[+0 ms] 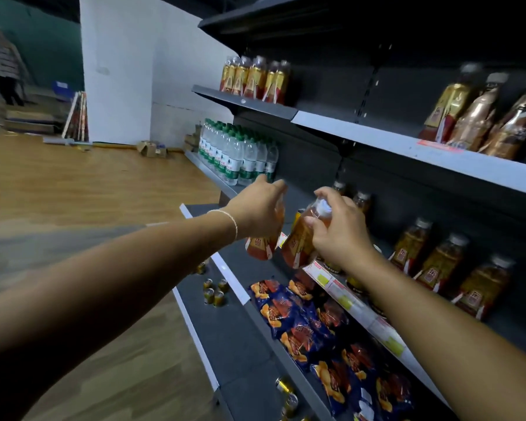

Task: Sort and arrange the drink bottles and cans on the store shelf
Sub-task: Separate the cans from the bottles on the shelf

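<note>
My left hand (260, 208) grips the top of an amber tea bottle (260, 249) with a red and gold label, held in the air in front of the middle shelf (356, 308). Beside it, my right hand (337, 229) grips the neck of a second tea bottle (299, 241), tilted, just above the shelf's front edge. Several like tea bottles (441, 262) stand on the middle shelf to the right. More tea bottles stand on the upper shelf, one group at the left (255, 79) and one at the right (483, 117).
Water bottles (237, 153) with green caps fill the far left of the middle shelf. Blue snack bags (310, 323) lie on the shelf below. Small gold cans (214, 291) stand on the lowest shelf. Cardboard boxes (149, 147) lie on the wooden floor; a person (6, 62) stands far left.
</note>
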Demonstrator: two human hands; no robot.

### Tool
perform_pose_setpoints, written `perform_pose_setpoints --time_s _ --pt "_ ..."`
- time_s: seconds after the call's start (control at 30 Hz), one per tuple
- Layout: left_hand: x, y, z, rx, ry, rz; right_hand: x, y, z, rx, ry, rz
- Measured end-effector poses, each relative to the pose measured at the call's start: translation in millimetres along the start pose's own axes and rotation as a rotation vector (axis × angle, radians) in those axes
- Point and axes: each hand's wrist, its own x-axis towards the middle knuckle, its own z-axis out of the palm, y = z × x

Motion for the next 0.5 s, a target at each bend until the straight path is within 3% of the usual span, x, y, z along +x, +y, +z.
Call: perform_pose_setpoints --time_s 0.33,0.5 --pt "73 -34 34 0.031 0.117 0.108 59 40 25 -0.087 0.135 -0.146" --pt "126 -47 53 0.053 0.175 0.148 99 87 37 -0.165 0.134 -0.131"
